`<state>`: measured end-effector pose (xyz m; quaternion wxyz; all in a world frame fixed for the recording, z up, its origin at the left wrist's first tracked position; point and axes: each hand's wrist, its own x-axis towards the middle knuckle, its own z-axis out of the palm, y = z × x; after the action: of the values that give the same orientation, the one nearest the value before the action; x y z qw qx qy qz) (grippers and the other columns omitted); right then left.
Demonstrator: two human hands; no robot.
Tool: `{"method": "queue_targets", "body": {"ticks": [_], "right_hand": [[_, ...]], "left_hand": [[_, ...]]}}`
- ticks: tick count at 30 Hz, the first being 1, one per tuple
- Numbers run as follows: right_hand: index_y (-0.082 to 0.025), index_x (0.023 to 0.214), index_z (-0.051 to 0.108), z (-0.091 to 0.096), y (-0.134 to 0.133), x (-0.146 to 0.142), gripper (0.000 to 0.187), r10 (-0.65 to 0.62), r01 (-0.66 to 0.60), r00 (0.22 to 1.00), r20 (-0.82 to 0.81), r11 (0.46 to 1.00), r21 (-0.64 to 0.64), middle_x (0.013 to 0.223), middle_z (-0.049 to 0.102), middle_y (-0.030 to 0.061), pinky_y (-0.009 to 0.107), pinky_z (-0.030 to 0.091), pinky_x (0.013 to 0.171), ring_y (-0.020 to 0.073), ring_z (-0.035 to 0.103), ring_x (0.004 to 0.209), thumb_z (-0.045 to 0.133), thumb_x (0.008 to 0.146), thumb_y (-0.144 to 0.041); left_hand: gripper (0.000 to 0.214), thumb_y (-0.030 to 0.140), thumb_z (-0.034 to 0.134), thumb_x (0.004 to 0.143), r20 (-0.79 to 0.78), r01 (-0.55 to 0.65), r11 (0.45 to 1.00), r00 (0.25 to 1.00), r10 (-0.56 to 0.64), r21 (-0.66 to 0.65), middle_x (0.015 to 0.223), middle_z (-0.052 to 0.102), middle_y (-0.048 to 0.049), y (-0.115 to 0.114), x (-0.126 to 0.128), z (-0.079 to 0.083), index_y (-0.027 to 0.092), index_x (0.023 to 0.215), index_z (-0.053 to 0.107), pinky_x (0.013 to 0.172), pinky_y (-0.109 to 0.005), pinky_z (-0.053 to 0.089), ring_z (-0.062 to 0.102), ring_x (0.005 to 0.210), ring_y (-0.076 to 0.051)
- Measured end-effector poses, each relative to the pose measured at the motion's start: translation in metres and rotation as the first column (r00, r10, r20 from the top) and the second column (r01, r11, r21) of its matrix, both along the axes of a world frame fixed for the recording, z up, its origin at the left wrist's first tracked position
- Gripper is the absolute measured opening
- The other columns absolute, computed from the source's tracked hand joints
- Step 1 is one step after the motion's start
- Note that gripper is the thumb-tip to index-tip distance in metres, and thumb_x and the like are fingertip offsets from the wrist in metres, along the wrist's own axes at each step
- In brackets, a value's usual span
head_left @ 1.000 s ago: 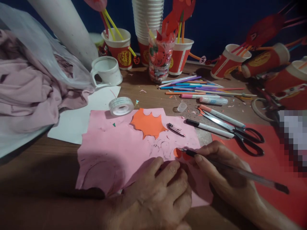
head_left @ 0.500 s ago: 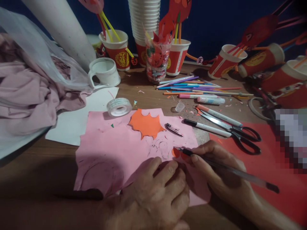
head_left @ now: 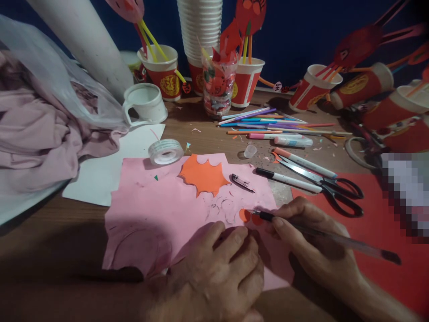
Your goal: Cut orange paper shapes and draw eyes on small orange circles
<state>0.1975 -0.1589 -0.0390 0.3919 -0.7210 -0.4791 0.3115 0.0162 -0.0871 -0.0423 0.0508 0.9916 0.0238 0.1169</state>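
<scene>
My left hand (head_left: 217,268) rests palm down on a pink paper sheet (head_left: 140,201), its fingers slightly bent and apart, holding nothing. Between thumb and fingers, my right hand (head_left: 308,237) grips a slim pen (head_left: 348,241) with a dark tip section and a clear barrel. The pen's tip lies over two small orange paper circles (head_left: 245,215) on the sheet, just beyond my left fingertips. Whether it touches them I cannot tell. Farther up the sheet are a spiky orange paper cutout (head_left: 203,174) and a pen cap (head_left: 243,183).
Black-handled scissors (head_left: 338,188), a white marker (head_left: 291,180) and red paper (head_left: 392,214) lie to the right. A tape roll (head_left: 165,151) sits at the pink sheet's far edge. Behind are coloured sticks (head_left: 268,120), a white mug (head_left: 145,105) and several decorated paper cups (head_left: 164,76).
My right hand has shifted slightly right with the pen, whose tip has moved a little right across the orange circles. My left hand stays in place.
</scene>
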Motion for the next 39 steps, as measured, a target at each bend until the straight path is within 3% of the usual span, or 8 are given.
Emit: {"method": "queue_targets", "body": {"ticks": [13,31,39], "right_hand": [[-0.022,0.075,0.057,0.001,0.001,-0.002,0.008,0.003,-0.003,0.999,0.036,1.000,0.000,0.060,0.065,-0.0002,0.020,0.047,0.041,0.0127,0.060,0.048,0.058,0.081,-0.027],[-0.023,0.075,0.057,0.003,0.007,-0.006,0.005,-0.022,0.022,0.999,-0.033,1.000,0.022,0.062,0.068,-0.0009,0.019,0.050,0.043,0.0127,0.063,0.051,0.059,0.079,-0.024],[-0.022,0.076,0.057,0.004,0.005,-0.006,0.008,-0.009,0.008,0.998,-0.055,1.000,-0.018,0.061,0.068,0.0007,0.020,0.047,0.040,0.0134,0.062,0.050,0.058,0.080,-0.028]], "left_hand": [[0.043,0.047,0.039,0.089,-0.054,0.027,1.000,0.998,-0.027,-0.001,0.113,0.058,-0.0077,0.003,-0.001,0.003,0.015,0.110,0.057,0.077,-0.038,0.038,0.048,0.102,-0.025],[0.042,0.046,0.038,0.090,-0.065,0.019,0.999,0.998,-0.021,-0.026,0.115,0.057,-0.0076,0.002,-0.002,0.006,0.015,0.112,0.056,0.079,-0.039,0.038,0.047,0.105,-0.026],[0.043,0.051,0.047,0.085,-0.013,-0.086,0.994,0.996,0.085,-0.060,0.112,0.058,-0.0060,-0.008,0.000,0.000,0.016,0.107,0.057,0.084,-0.041,0.034,0.045,0.106,-0.025]]}}
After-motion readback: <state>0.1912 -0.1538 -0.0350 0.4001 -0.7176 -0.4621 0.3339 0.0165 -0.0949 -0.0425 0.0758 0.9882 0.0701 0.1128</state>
